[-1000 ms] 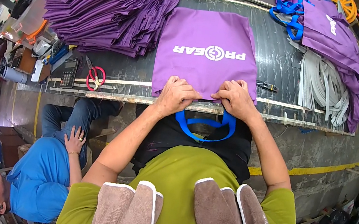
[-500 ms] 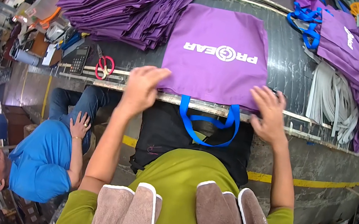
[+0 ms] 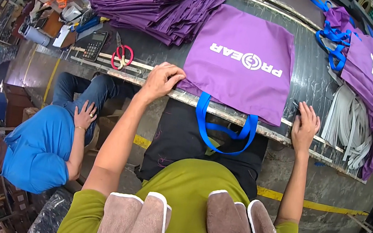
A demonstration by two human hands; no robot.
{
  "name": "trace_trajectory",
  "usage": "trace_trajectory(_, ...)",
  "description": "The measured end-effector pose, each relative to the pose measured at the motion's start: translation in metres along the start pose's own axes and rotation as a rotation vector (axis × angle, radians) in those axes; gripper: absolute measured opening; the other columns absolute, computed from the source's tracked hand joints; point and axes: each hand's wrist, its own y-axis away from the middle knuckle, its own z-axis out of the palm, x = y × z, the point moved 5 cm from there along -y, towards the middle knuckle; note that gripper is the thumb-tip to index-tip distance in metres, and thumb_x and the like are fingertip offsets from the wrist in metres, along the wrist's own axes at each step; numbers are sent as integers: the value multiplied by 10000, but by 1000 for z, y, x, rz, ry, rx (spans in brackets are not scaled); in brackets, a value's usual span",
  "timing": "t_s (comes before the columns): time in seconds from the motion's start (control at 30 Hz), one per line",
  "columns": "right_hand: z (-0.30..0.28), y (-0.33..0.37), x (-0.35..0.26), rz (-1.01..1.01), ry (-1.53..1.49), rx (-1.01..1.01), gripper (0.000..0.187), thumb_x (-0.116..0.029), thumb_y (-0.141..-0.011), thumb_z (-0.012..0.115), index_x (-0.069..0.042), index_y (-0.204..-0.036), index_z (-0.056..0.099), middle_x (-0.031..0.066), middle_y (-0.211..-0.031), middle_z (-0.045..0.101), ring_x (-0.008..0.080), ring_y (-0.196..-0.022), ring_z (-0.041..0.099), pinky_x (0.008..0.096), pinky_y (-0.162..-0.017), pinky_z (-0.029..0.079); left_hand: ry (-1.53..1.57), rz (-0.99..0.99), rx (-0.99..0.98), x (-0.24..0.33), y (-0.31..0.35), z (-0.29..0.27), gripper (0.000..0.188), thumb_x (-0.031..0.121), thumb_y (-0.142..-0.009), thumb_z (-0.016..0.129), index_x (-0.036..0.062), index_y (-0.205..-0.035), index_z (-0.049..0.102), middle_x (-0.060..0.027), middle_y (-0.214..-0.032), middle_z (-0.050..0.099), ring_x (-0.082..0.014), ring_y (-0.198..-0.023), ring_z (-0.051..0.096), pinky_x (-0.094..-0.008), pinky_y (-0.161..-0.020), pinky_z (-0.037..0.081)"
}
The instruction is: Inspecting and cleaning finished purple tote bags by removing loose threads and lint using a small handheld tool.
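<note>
A purple cloth tote bag [image 3: 238, 76] with white print lies flat on the dark worktable, its blue handle [image 3: 204, 127] hanging over the near edge. My left hand [image 3: 163, 81] pinches the bag's near left corner between thumb and fingers, and the cloth creases there. To the right of the bag, apart from it, my right hand [image 3: 305, 126] rests at the table's edge with its fingers curled. A small dark thing shows by those fingertips, too small to name.
A tall pile of purple bags [image 3: 152, 0] stands at the back left. Red-handled scissors [image 3: 122, 55] and a calculator [image 3: 94, 45] lie left. On the right are grey strips [image 3: 349, 125] and more purple bags [image 3: 371, 74]. A person in blue [image 3: 44, 146] sits at left.
My left hand has closed on the bag's corner. My right hand has left the bag's right side, moved right and curled its fingers. The whole view has shifted slightly.
</note>
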Motion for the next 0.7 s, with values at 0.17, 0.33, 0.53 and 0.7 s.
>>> trace_trajectory(0.17,-42,9,-81,-158,-387,-16,533,-174,-919,781,-102,-1441,696,125,-1509,661,336,-1446,569,523,-1255,335,-47,29,92,10,5,6,115,129,-972,757,48,-1048,787,-104,-1017,787,-303,-969,692,-435,-874,521)
trace_trajectory(0.33,-44,-3,-184,-208,-522,6,472,-229,-880,860,-103,-1322,750,97,-1313,736,326,-1276,650,491,-1145,418,12,245,283,51,17,10,227,-75,-791,717,63,-970,694,-116,-1004,708,-342,-966,688,-449,-852,539)
trace_trajectory(0.53,14,-35,-289,-300,-562,80,335,-235,-918,825,-126,-1230,772,89,-1230,749,306,-1191,675,496,-1093,434,-146,256,255,60,29,13,205,52,-784,808,118,-971,757,-69,-1108,727,-324,-1087,675,-464,-953,502)
trace_trajectory(0.7,55,-64,-288,-135,-714,-97,141,-226,-994,769,-120,-1086,779,72,-894,747,293,-768,697,464,-1010,471,-334,218,269,60,31,18,280,227,-800,882,199,-1074,830,-22,-1298,711,-269,-1272,609,-494,-1052,402)
